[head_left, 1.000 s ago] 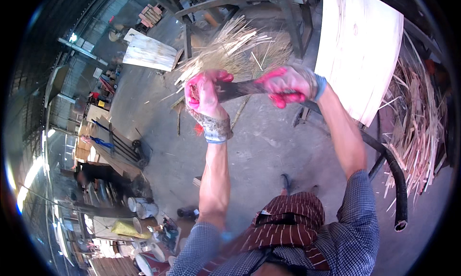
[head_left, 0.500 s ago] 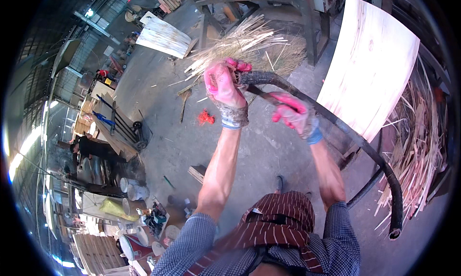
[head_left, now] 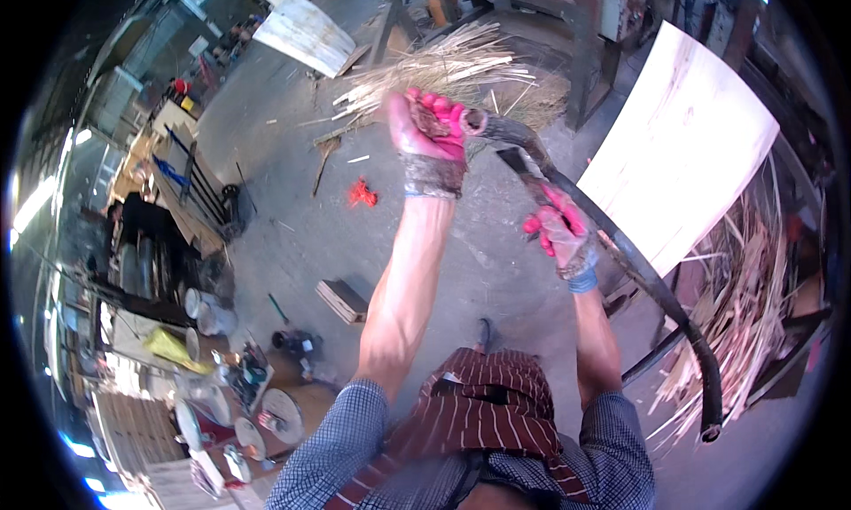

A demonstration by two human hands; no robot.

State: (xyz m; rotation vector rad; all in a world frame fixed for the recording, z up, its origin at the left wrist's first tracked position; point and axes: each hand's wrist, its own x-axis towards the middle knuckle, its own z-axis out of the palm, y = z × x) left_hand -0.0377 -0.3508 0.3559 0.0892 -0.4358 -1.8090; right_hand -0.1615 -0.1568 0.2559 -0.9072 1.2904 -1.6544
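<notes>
My left hand, in a dirty pink-and-white glove, is closed with its fingers curled around a brownish clump. What the clump is made of cannot be made out. Right beside those fingers is the open, round end of a thick black hose, which arcs down to the right to another open end. Below the hose, my right hand, gloved alike, grips a scraper with a flat dark blade pointing up and left. The blade appears apart from the clump.
A pale wood veneer sheet stands at the right, above a heap of wood strips. More strips lie ahead. Orange-red string and a small wood block rest on the floor. At the left are a hand truck, buckets and a person.
My left hand has come away from around the hose end, which now shows its opening, and holds the brownish clump. My right hand has drawn the scraper down and right, away from the left hand.
</notes>
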